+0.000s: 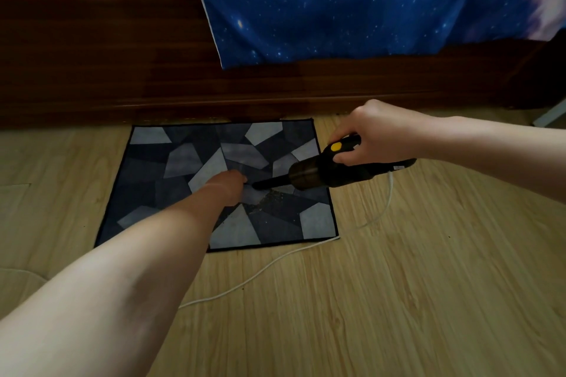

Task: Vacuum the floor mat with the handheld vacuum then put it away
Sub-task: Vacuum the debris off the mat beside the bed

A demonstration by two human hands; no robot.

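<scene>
Gripping vacuum (324, 176), right hand (367, 135) seemingly overhangs mat (183, 159) edge.

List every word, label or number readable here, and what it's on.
None can be read.
The vacuum in the right hand carries a small white sticker near its rear end: too small and blurred to read.
Its yellow button shows no mark.
The mat has only a pattern.

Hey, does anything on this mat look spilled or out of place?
Yes. Fine speckled debris is scattered on the floor mat just below the nozzle of the handheld vacuum. A white cord also lies against the mat's near right corner.
</scene>
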